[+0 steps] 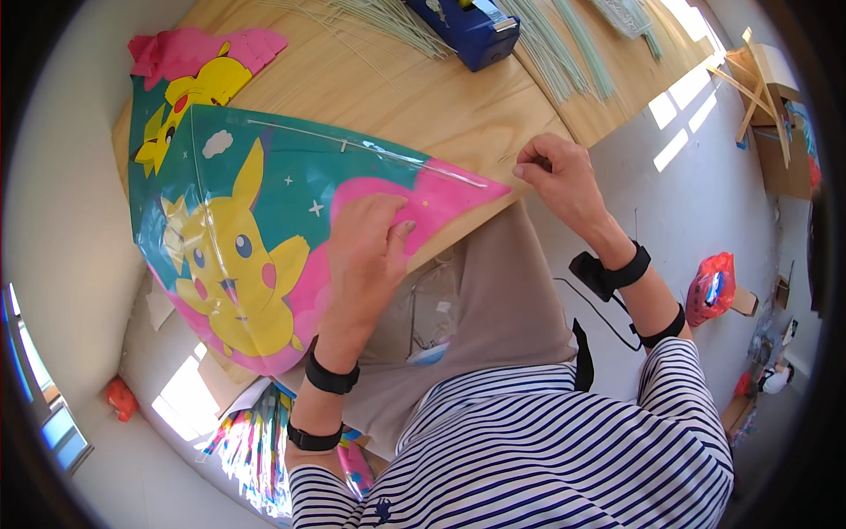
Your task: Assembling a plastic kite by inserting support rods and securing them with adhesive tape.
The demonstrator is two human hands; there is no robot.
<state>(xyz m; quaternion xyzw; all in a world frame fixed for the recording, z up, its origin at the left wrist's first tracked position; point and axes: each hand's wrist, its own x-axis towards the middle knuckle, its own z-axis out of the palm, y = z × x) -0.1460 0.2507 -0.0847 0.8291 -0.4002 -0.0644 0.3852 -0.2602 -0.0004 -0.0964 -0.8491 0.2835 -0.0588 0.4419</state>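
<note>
A kite (291,189) of thin shiny film, green and pink with a yellow cartoon animal, lies over the table edge and hangs toward my lap. A thin rod shows along its far edge under clear film. My left hand (366,251) rests on the pink part, fingers bent down on the film and thumb apart. Just beyond the kite's pointed right corner is my right hand (560,172), raised with thumb and fingertips pinched together. Whatever may be between those fingertips is too small to make out.
A blue tape dispenser (485,40) stands at the table's far side between bundles of thin pale rods (555,53). More printed film (207,79) lies at the far left. Colourful streamers (256,450) hang at lower left; a red bag (712,286) sits on the floor at right.
</note>
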